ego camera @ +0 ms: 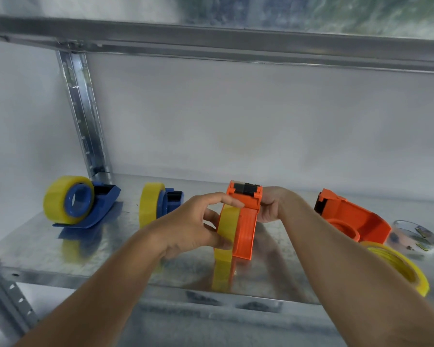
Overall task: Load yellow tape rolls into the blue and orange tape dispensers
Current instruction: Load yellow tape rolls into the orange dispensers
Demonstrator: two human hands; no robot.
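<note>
Forearms come in from the near edge of the metal shelf (48, 249). Far left, a blue dispenser (99, 209) is loaded with a yellow roll (58, 200); just right of it a second blue dispenser (172, 200) also carries its roll (148, 204), so the blues look done. In the middle, the left hand (191, 226) pinches a yellow tape roll (227, 229) against the side of an orange dispenser (246, 221) gripped by the right hand (271, 205). Its long axis runs front to back, cutter toward the back wall. Right of that, another orange dispenser (353, 219) lies empty, with a spare yellow roll (398, 269) near the front edge. I'd say roughly halfway.
</note>
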